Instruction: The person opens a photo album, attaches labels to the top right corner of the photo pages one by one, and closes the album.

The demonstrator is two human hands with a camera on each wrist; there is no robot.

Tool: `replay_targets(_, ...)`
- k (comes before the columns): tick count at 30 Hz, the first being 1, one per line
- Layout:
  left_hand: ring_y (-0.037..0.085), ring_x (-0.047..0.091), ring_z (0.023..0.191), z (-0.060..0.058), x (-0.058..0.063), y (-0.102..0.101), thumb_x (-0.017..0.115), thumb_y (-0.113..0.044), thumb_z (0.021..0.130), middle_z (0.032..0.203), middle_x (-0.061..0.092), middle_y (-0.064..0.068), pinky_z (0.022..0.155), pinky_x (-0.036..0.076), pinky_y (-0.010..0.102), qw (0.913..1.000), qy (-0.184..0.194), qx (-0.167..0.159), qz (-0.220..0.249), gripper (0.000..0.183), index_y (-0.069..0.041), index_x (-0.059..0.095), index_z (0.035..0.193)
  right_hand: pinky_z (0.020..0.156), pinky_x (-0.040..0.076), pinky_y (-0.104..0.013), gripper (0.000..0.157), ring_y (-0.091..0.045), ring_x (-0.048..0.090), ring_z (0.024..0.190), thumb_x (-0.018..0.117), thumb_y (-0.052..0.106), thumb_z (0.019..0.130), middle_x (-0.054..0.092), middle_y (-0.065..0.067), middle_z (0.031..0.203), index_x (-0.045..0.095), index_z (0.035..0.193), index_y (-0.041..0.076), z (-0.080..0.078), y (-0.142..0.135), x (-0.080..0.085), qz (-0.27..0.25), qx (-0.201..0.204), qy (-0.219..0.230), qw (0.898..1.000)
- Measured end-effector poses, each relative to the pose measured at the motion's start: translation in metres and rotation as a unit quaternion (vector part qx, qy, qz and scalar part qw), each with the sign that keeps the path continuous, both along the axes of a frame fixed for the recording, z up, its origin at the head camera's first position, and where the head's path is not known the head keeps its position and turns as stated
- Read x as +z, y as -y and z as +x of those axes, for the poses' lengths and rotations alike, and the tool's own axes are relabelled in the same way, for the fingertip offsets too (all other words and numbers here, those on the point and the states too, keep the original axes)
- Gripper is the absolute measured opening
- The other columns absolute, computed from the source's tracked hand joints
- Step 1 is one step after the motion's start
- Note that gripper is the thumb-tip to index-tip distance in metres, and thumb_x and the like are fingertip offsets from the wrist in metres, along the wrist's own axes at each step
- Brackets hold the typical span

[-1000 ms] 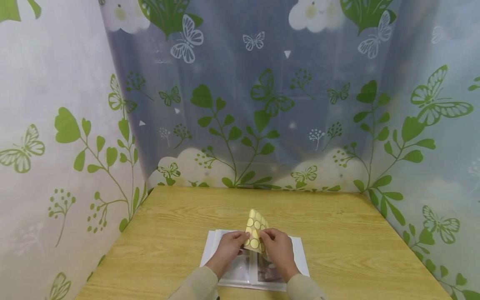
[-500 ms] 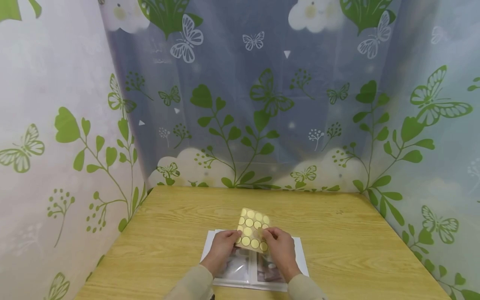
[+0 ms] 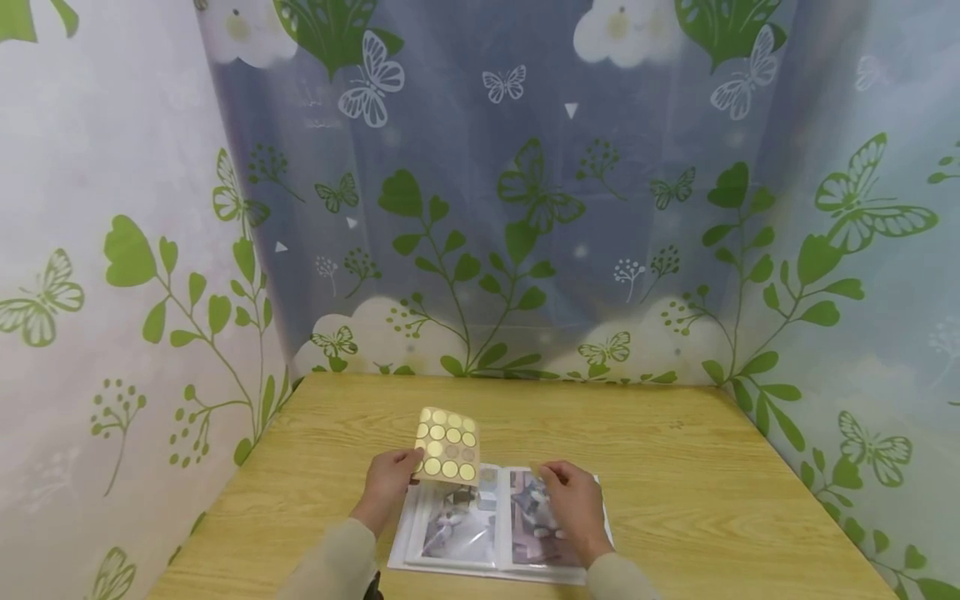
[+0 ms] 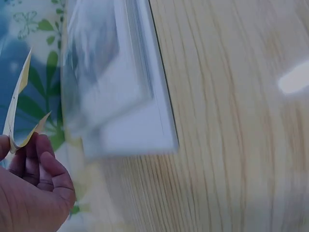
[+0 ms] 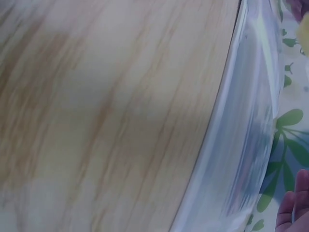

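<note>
My left hand (image 3: 385,486) pinches a sheet of round gold stickers (image 3: 435,448) by its lower left edge, holding it up over the far left part of an open photo album (image 3: 504,521). Two circles in the sheet's third row are bare and show backing. In the left wrist view the sheet (image 4: 16,108) curls between thumb and fingers. Over the album's right page, my right hand (image 3: 576,504) pinches a small gold sticker (image 3: 536,469) between thumb and fingertips. The right wrist view catches only some fingers (image 5: 293,205) of that hand at its edge.
Photos in clear sleeves fill both album pages, left (image 3: 459,533) and right (image 3: 528,508). The album lies near the front of a wood-grain table (image 3: 675,483). Printed curtains with green leaves and butterflies (image 3: 540,200) enclose the back and both sides.
My hands have moved apart. The sheet went left with my left hand, while a gold sticker came off it in my right fingers. More of the album pages shows now.
</note>
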State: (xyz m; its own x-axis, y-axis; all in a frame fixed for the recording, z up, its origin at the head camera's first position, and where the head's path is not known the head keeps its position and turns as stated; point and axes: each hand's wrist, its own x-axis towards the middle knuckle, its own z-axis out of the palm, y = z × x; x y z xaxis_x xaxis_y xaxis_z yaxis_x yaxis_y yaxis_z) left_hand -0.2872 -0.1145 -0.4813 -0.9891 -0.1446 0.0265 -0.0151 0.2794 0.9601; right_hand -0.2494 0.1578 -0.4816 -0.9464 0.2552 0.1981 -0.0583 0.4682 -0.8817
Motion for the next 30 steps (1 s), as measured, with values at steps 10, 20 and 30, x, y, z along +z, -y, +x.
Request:
replay_targets(10,0.033,0.066,0.087,-0.004,0.001,0.060,0.053,-0.028,0.100,0.099,0.070,0.020,0.078,0.053,0.046,0.9871,0.019,0.068,-0.144,0.042,0.009,0.067,0.113,0.080,0.053,-0.043,0.018,-0.022,0.065,0.088,0.067,0.019,0.094,0.073,-0.008,0.097,0.075,0.101,0.005,-0.002,-0.013,-0.005,0.024,-0.031,0.006,0.999)
replay_targets(20,0.052,0.052,0.112,0.000,0.001,0.080,0.049,-0.033,0.100,0.125,0.056,0.034,0.090,0.042,0.064,0.9649,0.052,0.117,-0.229,0.051,0.009,0.057,0.127,0.079,0.053,-0.041,0.019,-0.023,0.065,0.089,0.066,0.019,0.095,0.073,-0.008,0.096,0.075,0.100,0.003,-0.001,-0.022,-0.005,0.024,-0.037,0.011,0.999)
replay_targets(30,0.051,0.049,0.115,-0.003,-0.005,0.039,0.063,-0.025,0.094,0.124,0.055,0.031,0.091,0.036,0.067,0.9540,-0.056,0.073,-0.285,0.043,0.003,0.060,0.127,0.075,0.052,-0.037,0.017,-0.022,0.064,0.085,0.065,0.017,0.095,0.073,-0.008,0.092,0.075,0.096,0.003,-0.001,-0.028,-0.009,0.024,-0.033,0.002,0.999)
